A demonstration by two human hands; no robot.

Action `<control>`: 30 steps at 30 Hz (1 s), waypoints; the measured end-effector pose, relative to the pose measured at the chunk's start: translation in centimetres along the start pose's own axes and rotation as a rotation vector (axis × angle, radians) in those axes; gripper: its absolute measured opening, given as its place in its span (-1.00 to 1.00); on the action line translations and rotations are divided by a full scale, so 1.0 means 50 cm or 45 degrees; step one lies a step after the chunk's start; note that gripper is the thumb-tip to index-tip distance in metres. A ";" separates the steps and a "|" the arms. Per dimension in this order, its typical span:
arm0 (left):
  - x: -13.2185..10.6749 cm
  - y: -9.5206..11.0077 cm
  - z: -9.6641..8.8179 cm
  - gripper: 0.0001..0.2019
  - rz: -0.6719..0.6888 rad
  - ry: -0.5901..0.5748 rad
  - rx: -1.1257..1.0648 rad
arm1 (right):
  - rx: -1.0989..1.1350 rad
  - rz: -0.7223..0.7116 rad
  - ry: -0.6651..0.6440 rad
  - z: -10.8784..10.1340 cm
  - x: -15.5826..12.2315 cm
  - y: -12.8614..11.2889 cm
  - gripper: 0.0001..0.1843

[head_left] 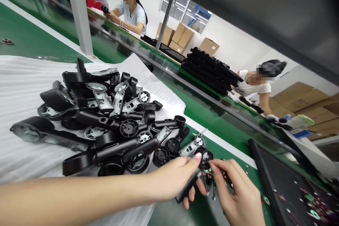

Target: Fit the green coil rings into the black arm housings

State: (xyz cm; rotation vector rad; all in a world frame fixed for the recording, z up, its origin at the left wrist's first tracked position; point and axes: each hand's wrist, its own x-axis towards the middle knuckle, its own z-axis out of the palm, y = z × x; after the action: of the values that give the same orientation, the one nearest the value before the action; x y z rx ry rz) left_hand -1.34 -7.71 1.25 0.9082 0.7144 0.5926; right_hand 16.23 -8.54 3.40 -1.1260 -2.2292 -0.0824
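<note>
My left hand (pixel 172 180) grips a black plastic handle piece (pixel 188 184) with a round fan-like head (pixel 204 159) at its upper end. My right hand (pixel 235 194) sits beside that head, its fingertips pinching thin coloured wires (pixel 224 180) that hang from it. Just left of my hands, a heap of black moulded housings with metal plates and round vented heads (pixel 116 120) lies on white foam sheet (pixel 23 88). My left forearm passes in front of the heap's lower edge.
A green conveyor belt (pixel 209 113) with a white edge strip runs diagonally past. At right, a black tray (pixel 286 180) holds small wired parts. Beyond a glass divider, stacked black parts (pixel 209 70), cardboard boxes (pixel 180 37) and co-workers (pixel 129 10) are visible.
</note>
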 end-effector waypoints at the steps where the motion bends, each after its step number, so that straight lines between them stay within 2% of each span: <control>1: 0.000 -0.001 0.000 -0.40 0.001 0.009 0.024 | 0.023 0.007 -0.032 -0.001 0.000 0.000 -0.88; 7: 0.000 -0.008 0.001 -0.49 -0.046 -0.055 -0.027 | 0.135 0.094 -0.150 -0.006 -0.001 -0.001 -0.88; 12: -0.007 0.007 0.001 -0.54 -0.002 -0.031 0.109 | 0.211 0.242 -0.195 -0.011 -0.006 0.014 -0.85; 16: -0.014 0.015 -0.007 -0.56 0.046 -0.029 0.236 | 0.256 0.265 -0.220 -0.006 -0.015 0.019 -0.84; 20: -0.019 0.014 -0.009 -0.59 0.003 0.028 0.273 | 0.248 0.329 -0.199 0.010 -0.020 0.011 -0.81; 23: -0.020 0.011 -0.009 -0.69 0.005 0.055 0.265 | 0.279 0.398 -0.200 0.016 -0.019 0.007 -0.79; 26: -0.025 0.010 -0.010 -0.73 0.069 0.047 0.409 | 0.311 0.417 -0.221 0.012 -0.018 0.007 -0.78; 30: -0.036 0.020 -0.010 -0.71 0.058 0.055 0.548 | 0.300 0.401 -0.187 0.011 -0.020 0.009 -0.79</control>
State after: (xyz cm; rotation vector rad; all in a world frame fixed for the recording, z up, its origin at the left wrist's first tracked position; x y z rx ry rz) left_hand -2.98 -8.28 2.41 1.3152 0.8808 0.5072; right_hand 16.72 -8.75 2.29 -1.3683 -2.0889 0.3948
